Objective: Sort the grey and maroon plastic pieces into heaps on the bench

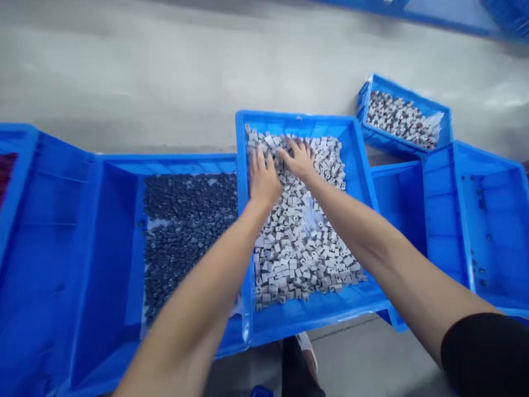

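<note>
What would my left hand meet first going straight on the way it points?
Your left hand would likely meet the pale blocks just past its fingers first, then the blue bin's far wall; how deep it sits among them is unclear.

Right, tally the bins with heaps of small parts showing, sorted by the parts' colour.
Bin of dark parts: 1
Bin of pale grey parts, with the left hand and right hand in it: 1
Bin of mixed white, grey and red parts: 1
Bin of red contents, cut off by the picture's edge: 1
Total: 4
</note>
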### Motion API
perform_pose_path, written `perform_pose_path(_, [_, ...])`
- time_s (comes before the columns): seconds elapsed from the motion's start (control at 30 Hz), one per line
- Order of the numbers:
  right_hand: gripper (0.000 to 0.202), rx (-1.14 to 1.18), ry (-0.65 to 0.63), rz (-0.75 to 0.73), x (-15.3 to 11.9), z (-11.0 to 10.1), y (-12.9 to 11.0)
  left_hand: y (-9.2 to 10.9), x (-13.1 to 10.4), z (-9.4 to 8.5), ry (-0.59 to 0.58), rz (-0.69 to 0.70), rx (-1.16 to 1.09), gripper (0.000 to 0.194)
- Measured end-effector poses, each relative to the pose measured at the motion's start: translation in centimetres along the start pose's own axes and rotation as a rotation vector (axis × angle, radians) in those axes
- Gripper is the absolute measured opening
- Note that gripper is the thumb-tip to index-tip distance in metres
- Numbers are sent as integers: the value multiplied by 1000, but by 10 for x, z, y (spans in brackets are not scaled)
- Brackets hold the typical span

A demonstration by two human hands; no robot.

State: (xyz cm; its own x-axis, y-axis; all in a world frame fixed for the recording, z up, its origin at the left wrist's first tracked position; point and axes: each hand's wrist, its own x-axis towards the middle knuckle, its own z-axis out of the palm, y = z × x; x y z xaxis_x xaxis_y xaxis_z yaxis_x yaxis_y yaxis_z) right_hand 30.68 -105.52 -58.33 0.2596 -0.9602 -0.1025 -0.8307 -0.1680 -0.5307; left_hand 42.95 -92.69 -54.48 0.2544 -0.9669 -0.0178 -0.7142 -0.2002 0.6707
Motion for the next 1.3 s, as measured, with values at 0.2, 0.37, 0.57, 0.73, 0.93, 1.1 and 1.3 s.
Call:
perform_pose_path(0.2, [78, -117, 70, 26, 27, 19, -23, -8, 72, 14, 46, -117, 19, 62])
perform_pose_path(0.37, [52, -87, 96, -53, -14, 11, -27, 10, 24, 18, 118, -195, 158, 53])
perform_pose_path(0.57, [45, -132, 70, -67, -86, 4, -24, 15, -33, -2, -61, -128, 334, 42])
perform_pose_path(0.73, [38, -130, 10, -97, -158, 3, -26, 20, -93, -6, -156, -104, 313, 39])
perform_pose_path(0.93, [45, 4, -20, -141, -237, 7, -12, 14, -166, -13, -179, -113, 251, 41])
perform_pose_path(1.1, [51, -42, 115, 71, -221, -6, 14, 2, -114, -19, -122, 39, 226, 49])
perform_pose_path(1.3, [45, -129, 58, 205, -222, 11, 5, 11, -103, 18, -139, -125, 336, 50])
